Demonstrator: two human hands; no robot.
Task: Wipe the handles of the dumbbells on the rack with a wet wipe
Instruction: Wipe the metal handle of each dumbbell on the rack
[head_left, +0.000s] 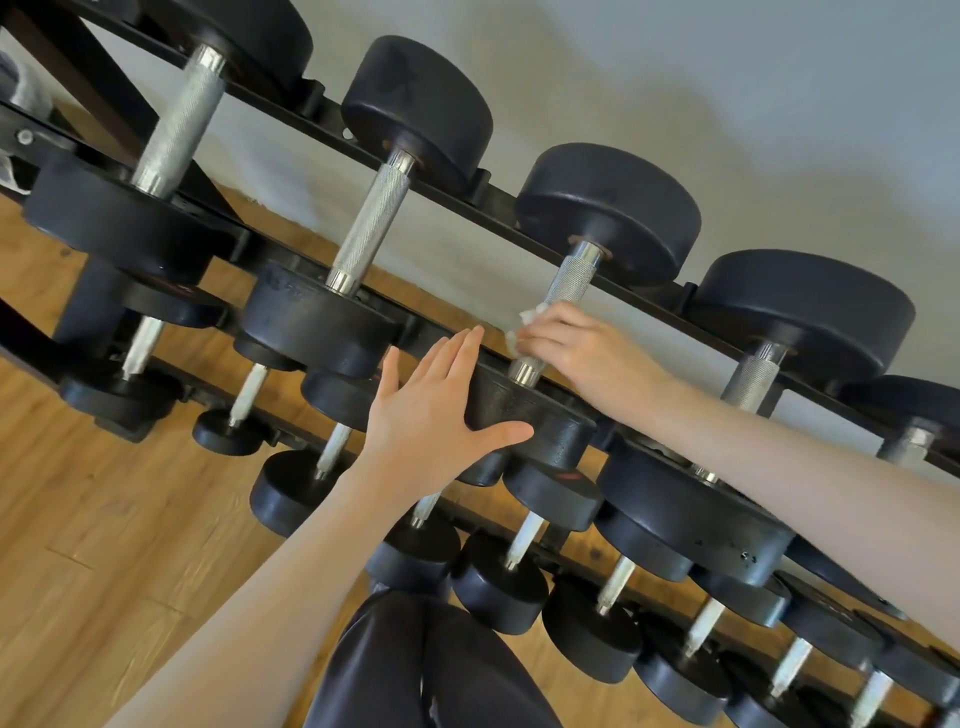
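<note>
Dumbbell handle (569, 283) on the rack's (311, 104) top tier, toward 12 o'clock: right hand (576, 345) clenches a wet wipe (524, 325) around it; left hand (431, 410), fingers straight, rests on that dumbbell's near head (540, 421).

A black metal rack (519, 205) stood on a wooden floor (104, 519) before a pale wall, its rails running slantwise across the view. On the top tier lay a row of large black dumbbells (415, 156) with knurled silver handles, each end cradled on a rail. Smaller dumbbells (498, 566) lay side by side on the tiers below, their heads nearly touching.
</note>
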